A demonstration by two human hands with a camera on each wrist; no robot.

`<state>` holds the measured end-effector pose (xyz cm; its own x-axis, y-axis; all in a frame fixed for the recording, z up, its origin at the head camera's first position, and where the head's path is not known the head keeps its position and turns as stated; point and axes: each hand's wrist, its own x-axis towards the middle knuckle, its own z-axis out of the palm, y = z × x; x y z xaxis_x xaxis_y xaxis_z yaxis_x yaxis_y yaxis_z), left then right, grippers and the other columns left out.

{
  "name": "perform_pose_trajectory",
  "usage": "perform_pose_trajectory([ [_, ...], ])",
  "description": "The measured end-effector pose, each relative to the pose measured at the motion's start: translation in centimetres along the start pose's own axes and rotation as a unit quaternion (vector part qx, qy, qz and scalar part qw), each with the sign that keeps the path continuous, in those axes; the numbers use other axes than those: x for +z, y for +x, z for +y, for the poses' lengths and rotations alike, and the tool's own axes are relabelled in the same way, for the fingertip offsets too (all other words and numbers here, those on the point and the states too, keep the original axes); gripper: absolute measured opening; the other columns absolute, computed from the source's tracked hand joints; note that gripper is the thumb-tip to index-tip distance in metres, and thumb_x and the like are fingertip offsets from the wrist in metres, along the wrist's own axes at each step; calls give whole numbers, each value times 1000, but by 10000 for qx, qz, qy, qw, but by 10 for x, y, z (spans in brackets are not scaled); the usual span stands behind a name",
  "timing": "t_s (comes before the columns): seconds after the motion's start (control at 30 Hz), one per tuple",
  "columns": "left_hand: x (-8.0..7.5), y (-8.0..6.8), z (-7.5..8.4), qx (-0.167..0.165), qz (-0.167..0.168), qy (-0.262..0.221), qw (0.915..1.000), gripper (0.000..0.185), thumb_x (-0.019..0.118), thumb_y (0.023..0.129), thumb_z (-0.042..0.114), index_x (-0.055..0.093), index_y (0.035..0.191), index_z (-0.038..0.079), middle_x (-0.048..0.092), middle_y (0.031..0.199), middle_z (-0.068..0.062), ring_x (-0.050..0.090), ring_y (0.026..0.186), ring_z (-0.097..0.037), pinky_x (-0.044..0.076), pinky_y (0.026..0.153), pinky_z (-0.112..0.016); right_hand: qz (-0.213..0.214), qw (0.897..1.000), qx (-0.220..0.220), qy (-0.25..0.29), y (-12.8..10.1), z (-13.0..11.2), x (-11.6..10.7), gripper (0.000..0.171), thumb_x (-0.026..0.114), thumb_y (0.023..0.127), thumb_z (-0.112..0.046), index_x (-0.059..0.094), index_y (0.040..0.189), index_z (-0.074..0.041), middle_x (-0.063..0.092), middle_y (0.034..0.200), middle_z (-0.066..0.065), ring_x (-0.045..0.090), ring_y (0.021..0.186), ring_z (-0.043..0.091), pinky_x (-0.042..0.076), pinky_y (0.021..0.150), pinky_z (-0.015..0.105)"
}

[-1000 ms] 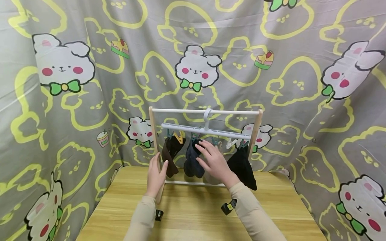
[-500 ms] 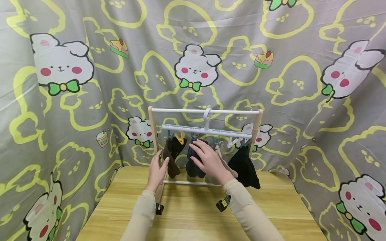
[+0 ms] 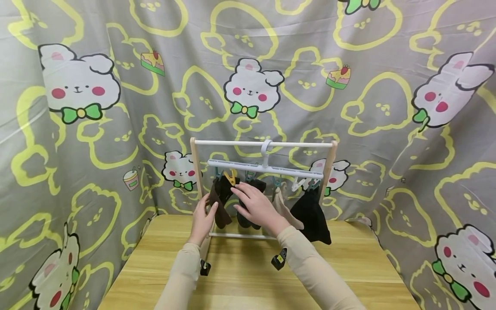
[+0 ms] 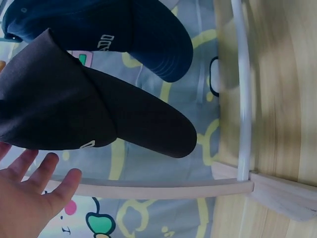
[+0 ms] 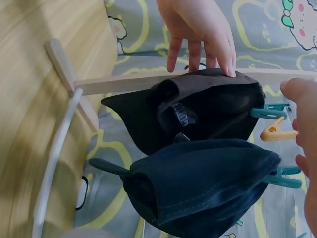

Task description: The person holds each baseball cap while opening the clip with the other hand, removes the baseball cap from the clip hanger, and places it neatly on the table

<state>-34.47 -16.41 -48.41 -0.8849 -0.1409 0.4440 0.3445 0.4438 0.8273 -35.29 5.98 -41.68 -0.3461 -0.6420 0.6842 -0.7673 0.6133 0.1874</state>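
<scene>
Fingers [image 5: 225, 59] of left hand [image 3: 202, 218] straight, released, tips touching brown sock's [image 3: 221, 202] left edge; right hand [image 3: 255, 206] relaxed, grasping nothing, resting just right, near navy sock [image 5: 208, 183].

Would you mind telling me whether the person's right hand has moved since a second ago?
Yes. The right hand has shifted left along the clip hanger, away from the black sock and toward the brown sock near the rack's left post.
</scene>
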Motion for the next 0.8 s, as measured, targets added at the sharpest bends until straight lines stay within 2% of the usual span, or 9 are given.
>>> perform_pose_trajectory([
  [0.23, 2, 1, -2, -128, -60, -153, 9998, 51, 57, 99, 35, 45, 143, 12, 54, 134, -20, 54, 123, -38, 46, 98, -59, -437, 9989, 127, -123, 2, -2, 3, 58, 62, 95, -37, 47, 144, -10, 54, 140, 11, 49, 134, 29, 41, 112, 40],
  [0.57, 6, -1, -3, -3, -3, -106, 9999, 53, 59, 97, 34, 45, 143, 11, 57, 130, -18, 56, 120, -36, 49, 94, -57, -596, 9979, 258, -77, 5, -3, 5, 57, 59, 97, -38, 45, 146, -12, 53, 142, 10, 47, 136, 26, 40, 113, 39],
  [0.8, 9, -1, -4, 53, 109, -2, 9999, 50, 62, 96, 30, 49, 140, 10, 59, 127, -18, 58, 115, -35, 51, 89, -55, -542, 9983, 211, -48, 12, -5, 6, 59, 62, 95, -38, 46, 145, -12, 55, 139, 10, 49, 134, 25, 42, 111, 40],
])
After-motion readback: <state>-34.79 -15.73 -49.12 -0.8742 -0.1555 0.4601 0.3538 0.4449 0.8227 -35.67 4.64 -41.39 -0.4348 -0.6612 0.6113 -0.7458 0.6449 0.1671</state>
